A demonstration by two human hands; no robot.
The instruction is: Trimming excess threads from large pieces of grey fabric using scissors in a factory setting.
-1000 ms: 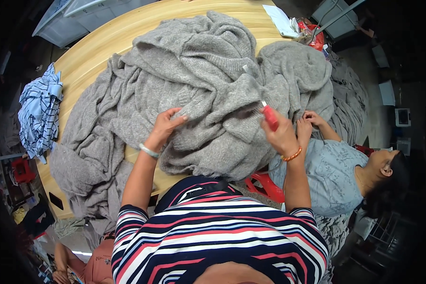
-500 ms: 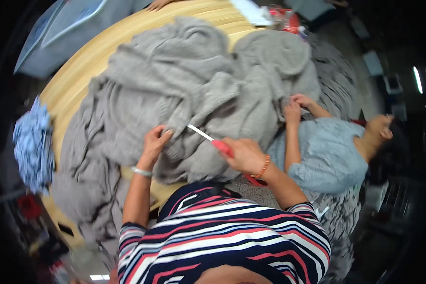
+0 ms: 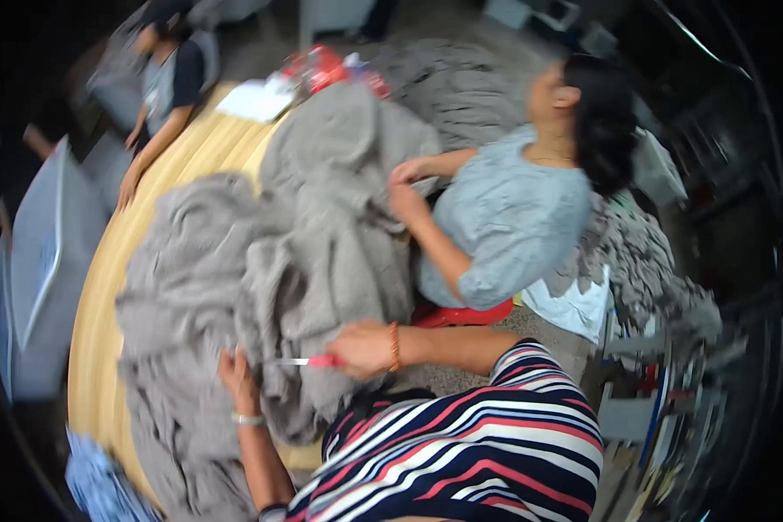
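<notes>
My right hand (image 3: 363, 349) is closed around the red handle of a slim tool with a straight metal shaft (image 3: 289, 361). I cannot tell if it is a pair of scissors or some other tool. The shaft points left, over a heap of soft grey knit fabric (image 3: 204, 261). My left hand (image 3: 237, 376) is at the heap, just left of the tool's tip, its fingers closed on a bit of the knit. Motion smears the fingertips. The fabric lies in thick folds, with a dark hollow between them above the tool.
A co-worker in a light blue top (image 3: 509, 213) sits close on the right, hands on the same fabric. Another person (image 3: 170, 83) stands at the far left edge of the round wooden table (image 3: 104, 287). Blue cloth (image 3: 104, 483) lies near left; a grey-white bin (image 3: 48, 252) stands beyond the table.
My view has swung to the right, so the table and heap sit further left, and the second person has come into view. The tool is still in my right hand.
</notes>
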